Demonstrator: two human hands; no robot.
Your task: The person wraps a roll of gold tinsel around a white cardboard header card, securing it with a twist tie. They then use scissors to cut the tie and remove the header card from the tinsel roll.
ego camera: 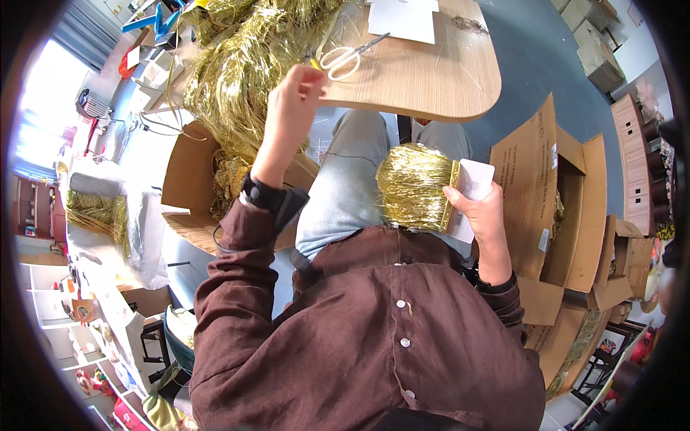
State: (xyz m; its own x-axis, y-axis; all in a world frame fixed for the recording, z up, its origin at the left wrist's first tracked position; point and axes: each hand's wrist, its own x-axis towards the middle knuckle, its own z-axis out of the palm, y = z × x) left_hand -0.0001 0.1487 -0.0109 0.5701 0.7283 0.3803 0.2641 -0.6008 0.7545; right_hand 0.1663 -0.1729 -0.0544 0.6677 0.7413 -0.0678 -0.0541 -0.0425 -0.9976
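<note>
My right hand [482,218] grips a white card [474,180] at its right end, thumb on top, above my lap. Gold tinsel fringe [415,186] is wrapped around that card in a thick bundle, with a braided edge beside my thumb. My left hand [294,105] is raised at the table's near edge, its fingers curled and slightly blurred; whether anything thin is between them I cannot tell. Just beyond its fingertips lie white-handled scissors [347,59] with dark blades. A large heap of loose gold tinsel [237,70] hangs over the table edge left of that hand.
The wooden table [420,81] bears white card sheets [401,19] and a small dark tangle [469,24]. An opened cardboard box [188,178] holding tinsel is at my left. More open cardboard boxes [523,188] crowd my right side. Tinsel [99,213] also lies on plastic wrapping further left.
</note>
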